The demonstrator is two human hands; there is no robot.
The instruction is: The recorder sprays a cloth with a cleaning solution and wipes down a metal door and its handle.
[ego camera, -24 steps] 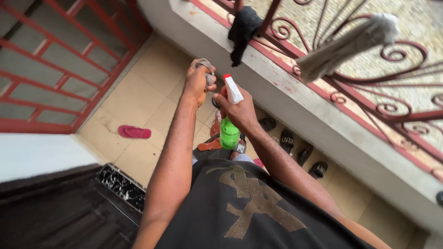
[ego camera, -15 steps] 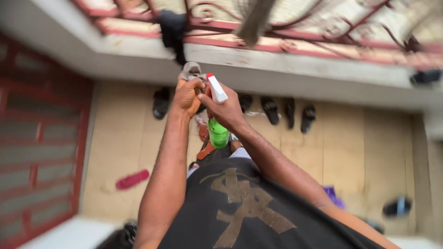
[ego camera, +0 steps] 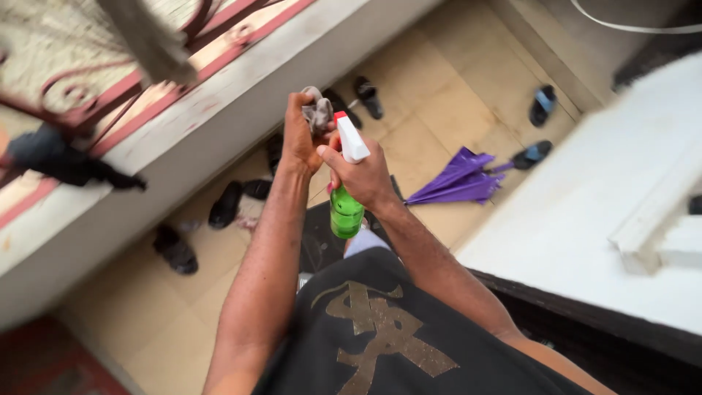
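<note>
My right hand grips a green spray bottle with a white and red trigger head, held upright in front of my chest. The nozzle points toward a small grey cloth bunched in my left hand, which is raised just left of the nozzle, almost touching it. Both hands hover over the tiled floor, near a low grey parapet wall.
A folded purple umbrella lies on the floor to the right. Several dark sandals line the wall base, and blue slippers lie further right. A red iron railing tops the wall, with a dark cloth hung on it. A white ledge stands at right.
My head has turned to the right, so the wall swings to the left and the umbrella and white ledge come into view. Both hands keep the same hold on bottle and cloth.
</note>
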